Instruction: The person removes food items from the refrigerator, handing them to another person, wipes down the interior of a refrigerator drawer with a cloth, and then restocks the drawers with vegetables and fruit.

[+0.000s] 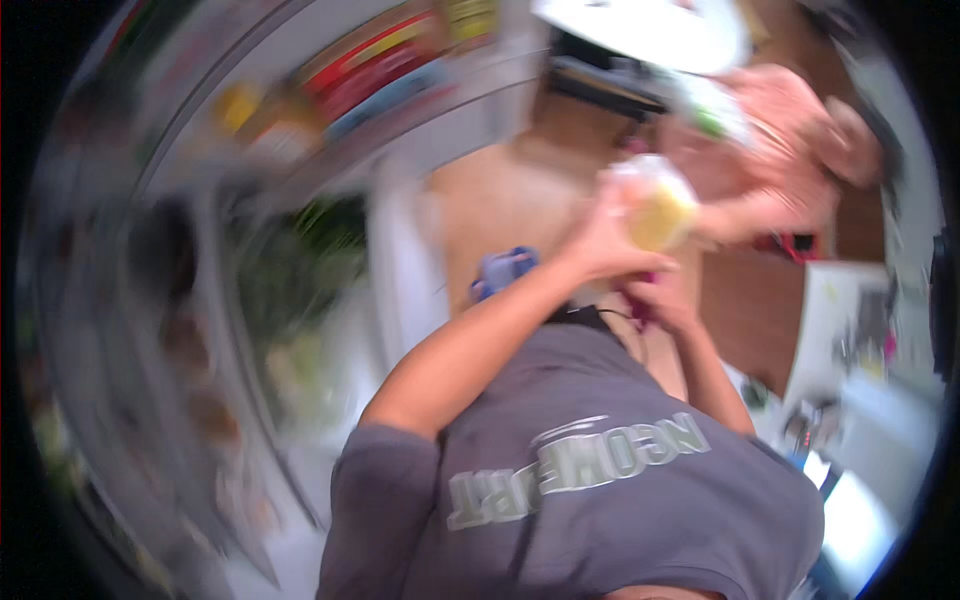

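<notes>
My left hand (600, 232) is wrapped around a clear plastic bag (660, 206) with something yellow inside, held out before my body. Blur hides what the yellow contents are. Just below it, nearer my waist, my right hand (667, 300) has its fingers curled around a small magenta item (637, 304), too blurred to name. The two hands are close together, with the left thumb just above the right hand.
An open refrigerator (397, 247) stands at the left, with packages (375, 75) on its door shelf and a drawer of greens (300, 300). Another person in pink (772, 142) stands ahead beside a plastic bag (709, 112) with green contents. A white table (652, 30) is beyond.
</notes>
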Demonstrator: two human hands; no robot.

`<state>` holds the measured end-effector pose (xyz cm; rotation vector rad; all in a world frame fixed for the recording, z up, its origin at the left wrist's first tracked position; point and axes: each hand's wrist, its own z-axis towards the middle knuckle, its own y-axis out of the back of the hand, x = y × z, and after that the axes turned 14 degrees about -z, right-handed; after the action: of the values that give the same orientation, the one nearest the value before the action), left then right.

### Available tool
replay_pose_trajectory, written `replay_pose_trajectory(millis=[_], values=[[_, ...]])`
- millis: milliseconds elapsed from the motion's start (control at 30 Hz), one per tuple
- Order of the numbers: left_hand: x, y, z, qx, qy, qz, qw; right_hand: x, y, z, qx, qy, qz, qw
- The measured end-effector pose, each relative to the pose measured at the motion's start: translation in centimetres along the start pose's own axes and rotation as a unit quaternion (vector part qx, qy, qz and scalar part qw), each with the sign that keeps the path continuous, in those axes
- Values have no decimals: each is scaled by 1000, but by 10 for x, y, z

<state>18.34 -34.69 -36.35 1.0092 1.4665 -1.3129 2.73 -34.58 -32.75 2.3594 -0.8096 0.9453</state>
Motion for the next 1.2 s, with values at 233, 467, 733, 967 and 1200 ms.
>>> replay_pose_trajectory(millis=[233,467,733,967,1200], values=[[-131,23,-50,-115,-37,191,974,67,1,-23,-56,264,-150,951],[-189,116,-158,-150,-132,-30,979,144,-93,-14,313,314,-189,876],[-174,194,-299,-353,141,69,922,152,-137,-3,357,342,-211,843],[-82,196,-313,-373,363,324,790,136,-127,21,303,269,-157,901],[-50,209,-323,-446,237,416,757,122,-106,34,242,229,-151,931]])
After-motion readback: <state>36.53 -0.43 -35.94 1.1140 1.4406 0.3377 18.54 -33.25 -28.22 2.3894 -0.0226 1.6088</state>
